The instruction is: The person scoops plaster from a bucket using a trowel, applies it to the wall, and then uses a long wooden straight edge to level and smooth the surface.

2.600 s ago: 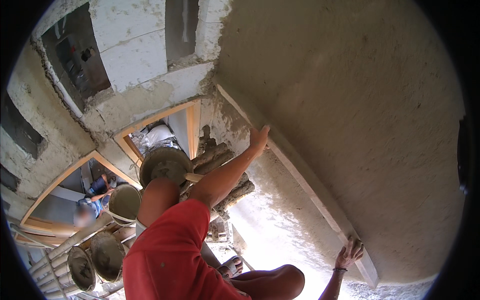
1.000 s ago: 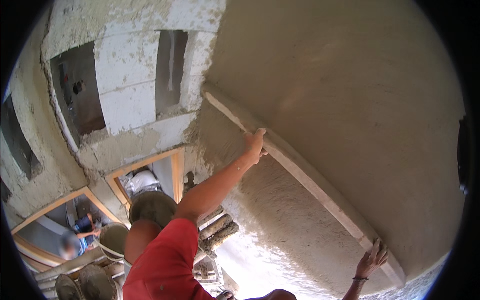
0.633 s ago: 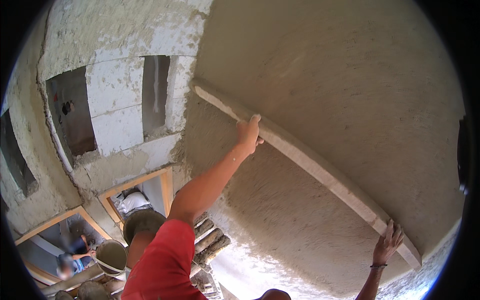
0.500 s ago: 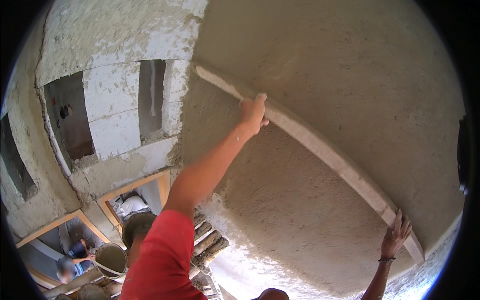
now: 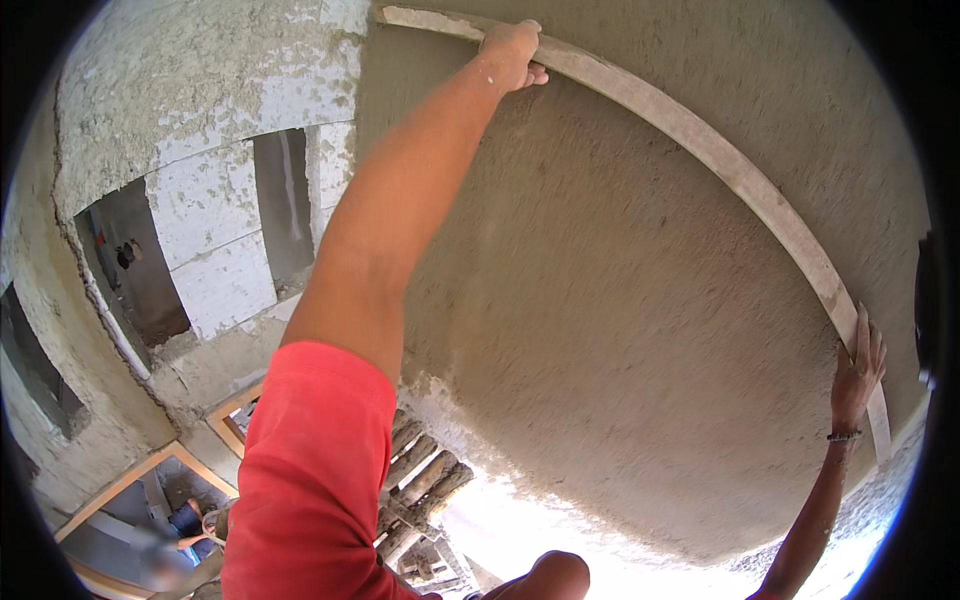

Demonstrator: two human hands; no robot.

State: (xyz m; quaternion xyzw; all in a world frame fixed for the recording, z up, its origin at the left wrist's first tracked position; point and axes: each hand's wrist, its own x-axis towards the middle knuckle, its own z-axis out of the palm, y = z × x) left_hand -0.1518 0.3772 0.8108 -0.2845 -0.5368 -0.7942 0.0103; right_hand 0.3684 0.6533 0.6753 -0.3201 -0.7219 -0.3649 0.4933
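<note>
Both my hands hold a long, pale plasterer's straightedge (image 5: 715, 150) against a wall of fresh grey-brown plaster (image 5: 610, 300). It looks bowed in this wide view. My left hand (image 5: 512, 55) grips it near its upper left end, with fingers wrapped round the edge. Toward the lower right end, my right hand (image 5: 860, 370) is closed on it, the fingers lying over its face. Below the straightedge the plaster shows fine drag marks and a rough texture. A dark bracelet (image 5: 845, 436) circles my right wrist.
Left of the plaster is a patchy white and grey wall (image 5: 205, 190) with dark openings (image 5: 285, 200). Bundled wooden poles (image 5: 425, 475) lie below my left arm. A wooden frame (image 5: 125, 480) surrounds a lower opening, where another person (image 5: 185, 525) is seen far down.
The straightedge has moved up the wall, its left end rising near the picture's top. Both hands have travelled up with it, still gripping. The buckets at lower left are now mostly hidden.
</note>
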